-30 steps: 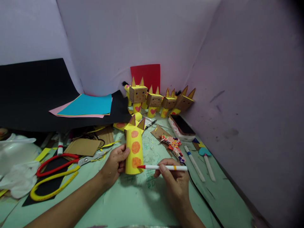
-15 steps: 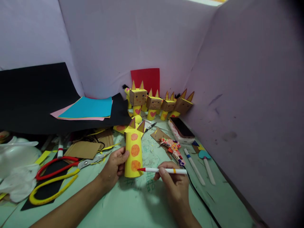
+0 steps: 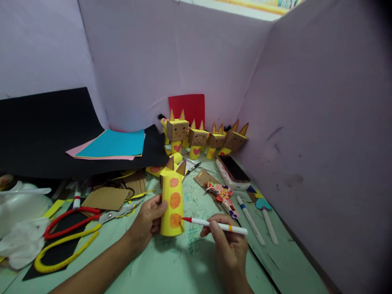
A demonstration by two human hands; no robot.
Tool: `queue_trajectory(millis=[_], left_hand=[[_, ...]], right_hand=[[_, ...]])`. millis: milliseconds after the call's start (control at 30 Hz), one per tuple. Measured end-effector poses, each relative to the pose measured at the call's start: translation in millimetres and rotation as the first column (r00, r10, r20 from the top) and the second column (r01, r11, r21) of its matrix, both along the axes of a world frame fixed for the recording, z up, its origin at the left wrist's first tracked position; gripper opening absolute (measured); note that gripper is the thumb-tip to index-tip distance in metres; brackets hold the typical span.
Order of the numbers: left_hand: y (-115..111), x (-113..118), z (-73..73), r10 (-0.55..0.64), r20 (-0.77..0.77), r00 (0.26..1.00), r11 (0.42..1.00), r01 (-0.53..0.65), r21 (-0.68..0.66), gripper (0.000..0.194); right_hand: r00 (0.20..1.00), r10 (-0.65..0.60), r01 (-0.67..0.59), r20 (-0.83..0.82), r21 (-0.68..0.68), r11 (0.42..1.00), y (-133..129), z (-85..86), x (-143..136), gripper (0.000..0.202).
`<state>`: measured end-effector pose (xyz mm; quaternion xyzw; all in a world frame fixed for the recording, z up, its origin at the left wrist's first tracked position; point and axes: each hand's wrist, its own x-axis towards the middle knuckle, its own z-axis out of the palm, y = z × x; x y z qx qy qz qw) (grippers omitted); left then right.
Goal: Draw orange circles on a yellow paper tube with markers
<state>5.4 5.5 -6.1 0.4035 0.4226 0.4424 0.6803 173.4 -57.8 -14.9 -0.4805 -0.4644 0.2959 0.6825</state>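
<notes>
My left hand (image 3: pixel 150 220) grips the lower left side of a yellow paper tube figure (image 3: pixel 168 204), thumb on its front. Three orange spots run down the tube, and two pointed ears stand at its top. In my right hand (image 3: pixel 228 241) is a white marker (image 3: pixel 214 225) with a red-orange tip and an orange band. Its tip is at the right edge of the lowest spot; whether it touches the paper I cannot tell. Just right of that hand lies another white marker (image 3: pixel 251 220) with a blue band.
Finished-looking cardboard-headed figures (image 3: pixel 198 138) stand at the back by a red sheet (image 3: pixel 187 107). Red-and-yellow scissors (image 3: pixel 72 222) and cardboard scraps (image 3: pixel 105 199) lie left. A patterned glue gun (image 3: pixel 222 194) with a black cord, a phone (image 3: pixel 234 168) and a blue-topped stick (image 3: pixel 269 224) lie right.
My right hand and the marker have shifted slightly right and down, with the marker now tilted more. The tube stays in my left hand. The whole view has tipped slightly upward.
</notes>
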Motion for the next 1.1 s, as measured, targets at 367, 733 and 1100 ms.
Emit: queue_trajectory(millis=[367,733,1100], left_hand=[[-1.7,0.6,2.3,-0.006,-0.002,1.000,1.000,0.006,-0.020,0.043],[-4.0,3.0,4.4,-0.022,0.013,1.000,1.000,0.022,0.003,0.042],[-6.4,4.7,8.4,-0.038,0.017,0.999,0.999,0.038,-0.006,0.049]], right_hand=[[0.998,0.057,-0.058,-0.028,-0.035,0.998,1.1,-1.2,0.0,0.021],[0.998,0.064,-0.064,-0.024,-0.043,0.997,2.3,-1.5,1.1,0.021],[0.996,0.073,-0.076,-0.043,-0.065,0.995,0.4,2.6,-2.9,0.022]])
